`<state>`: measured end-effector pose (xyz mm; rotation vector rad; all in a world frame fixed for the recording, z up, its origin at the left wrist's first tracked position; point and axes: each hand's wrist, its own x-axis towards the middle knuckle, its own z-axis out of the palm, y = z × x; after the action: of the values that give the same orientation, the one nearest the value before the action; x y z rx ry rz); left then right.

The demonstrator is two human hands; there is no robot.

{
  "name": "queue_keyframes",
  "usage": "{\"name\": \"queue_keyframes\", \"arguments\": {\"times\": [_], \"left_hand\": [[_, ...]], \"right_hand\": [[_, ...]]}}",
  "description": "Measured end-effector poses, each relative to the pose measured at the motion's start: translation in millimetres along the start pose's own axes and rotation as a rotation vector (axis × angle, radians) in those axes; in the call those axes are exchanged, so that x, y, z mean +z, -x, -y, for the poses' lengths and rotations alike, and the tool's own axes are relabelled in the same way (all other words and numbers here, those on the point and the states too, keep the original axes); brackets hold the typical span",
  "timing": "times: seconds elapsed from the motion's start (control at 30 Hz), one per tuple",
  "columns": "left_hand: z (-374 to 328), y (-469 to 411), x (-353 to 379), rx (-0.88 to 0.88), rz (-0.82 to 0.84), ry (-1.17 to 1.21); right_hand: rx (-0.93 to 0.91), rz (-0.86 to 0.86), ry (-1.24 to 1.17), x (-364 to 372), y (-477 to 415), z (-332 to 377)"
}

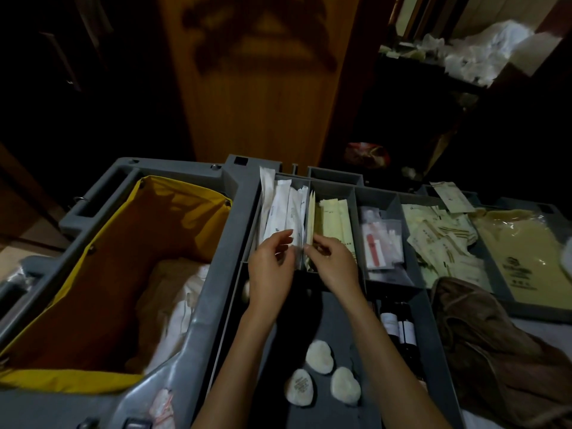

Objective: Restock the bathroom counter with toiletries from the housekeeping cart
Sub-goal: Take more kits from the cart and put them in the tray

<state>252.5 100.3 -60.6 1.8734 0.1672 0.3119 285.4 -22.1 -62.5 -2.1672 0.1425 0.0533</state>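
Toiletries [439, 239] lie sorted in the housekeeping cart [216, 274] under our hands. None has left for the bathroom counter, which is out of view. Left of our fingers gapes the yellow bag [173, 212]. Right of them and well apart, a brown cloth [479, 335] slumps over the tray edge.

Just beyond our fingertips stand the white packets [278, 205] and, across a divider, the cream packets [334, 218]. Our left hand [270, 267] has thumb and fingers closed on the near ends of the white packets. Our right hand [335, 267] curls its fingertips at the divider against the cream packets, though we cannot tell whether they grip one. Nearer to us than the fingers lie dark bottles [399, 326] and three round pale pads [320, 356].

The risk we judge is this: the packets are packed tight, so a shallow pinch may lift a clump that slips and scatters into the tray or the bag.
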Motion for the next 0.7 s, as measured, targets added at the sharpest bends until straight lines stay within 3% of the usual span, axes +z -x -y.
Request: {"name": "queue_keyframes", "arguments": {"times": [0.2,0.33,0.53,0.7], "left_hand": [[-2,0,1,-0.019,0.004,0.026],[-3,1,0,-0.031,0.017,0.049],[-3,0,0,-0.038,0.011,0.060],[-3,0,-1,-0.051,-0.001,0.090]], "right_hand": [[0.034,-0.023,-0.192,-3,-2,0],[0.023,0.026,-0.159,5,-4,7],[-0.049,-0.252,-0.151,17,13,13],[-0.064,-0.311,-0.404,18,15,17]]}}
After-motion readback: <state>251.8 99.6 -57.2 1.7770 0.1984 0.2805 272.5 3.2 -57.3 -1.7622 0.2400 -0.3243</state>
